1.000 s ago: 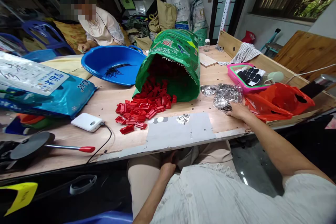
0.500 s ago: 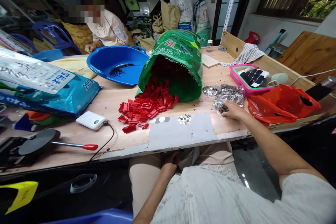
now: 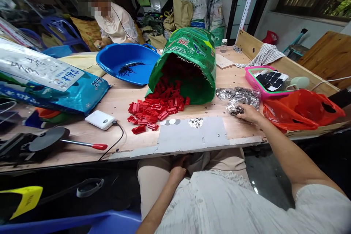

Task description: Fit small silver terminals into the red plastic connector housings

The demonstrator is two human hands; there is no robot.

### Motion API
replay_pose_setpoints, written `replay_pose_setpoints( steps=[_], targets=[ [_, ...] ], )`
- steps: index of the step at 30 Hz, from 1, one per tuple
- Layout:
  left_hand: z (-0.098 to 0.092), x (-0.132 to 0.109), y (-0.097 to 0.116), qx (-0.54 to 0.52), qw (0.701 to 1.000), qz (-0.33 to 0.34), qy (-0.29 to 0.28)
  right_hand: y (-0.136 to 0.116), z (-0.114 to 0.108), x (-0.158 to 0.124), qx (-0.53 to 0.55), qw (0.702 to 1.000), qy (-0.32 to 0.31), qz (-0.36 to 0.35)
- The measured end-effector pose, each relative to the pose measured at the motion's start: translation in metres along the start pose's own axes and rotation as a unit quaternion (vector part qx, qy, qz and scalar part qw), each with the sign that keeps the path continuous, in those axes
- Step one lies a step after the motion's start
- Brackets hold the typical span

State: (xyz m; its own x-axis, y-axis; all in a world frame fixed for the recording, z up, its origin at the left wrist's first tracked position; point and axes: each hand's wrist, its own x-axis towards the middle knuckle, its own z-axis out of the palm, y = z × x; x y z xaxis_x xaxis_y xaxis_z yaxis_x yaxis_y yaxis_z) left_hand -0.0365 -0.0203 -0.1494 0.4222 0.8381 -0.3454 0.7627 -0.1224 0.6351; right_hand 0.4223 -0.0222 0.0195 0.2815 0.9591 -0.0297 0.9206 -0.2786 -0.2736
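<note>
My right hand is at the near edge of a clear plastic bag filled with small dark, shiny metal pieces. Its fingers are curled round that edge, with the tips partly hidden. Down in my lap, below the table edge, rests my left hand; its fingers are in shadow and hard to make out. A small pile of metal pieces lies on a grey sheet in front of me. Red plastic parts spill from the mouth of a green sack lying on its side.
A blue basin holds thin black strips. Left are a blue bag, a white device with a cable, and a red-tipped lever. Right are a pink basket and red plastic bag. Another person sits across.
The view has shifted slightly, moving the scene a little to the right. My right hand stays at the clear bag, and my left hand remains in my lap.
</note>
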Motion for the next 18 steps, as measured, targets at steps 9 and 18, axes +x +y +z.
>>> replay_pose_setpoints(
  steps=[9,18],
  targets=[
    [-0.005,-0.002,0.008,0.001,1.000,-0.007,0.001,-0.001,-0.017,-0.008,0.141,0.987,0.058,0.045],
    [-0.004,-0.002,0.010,-0.012,1.000,-0.013,-0.006,-0.006,-0.009,-0.027,0.135,0.988,0.027,-0.070]
  ],
)
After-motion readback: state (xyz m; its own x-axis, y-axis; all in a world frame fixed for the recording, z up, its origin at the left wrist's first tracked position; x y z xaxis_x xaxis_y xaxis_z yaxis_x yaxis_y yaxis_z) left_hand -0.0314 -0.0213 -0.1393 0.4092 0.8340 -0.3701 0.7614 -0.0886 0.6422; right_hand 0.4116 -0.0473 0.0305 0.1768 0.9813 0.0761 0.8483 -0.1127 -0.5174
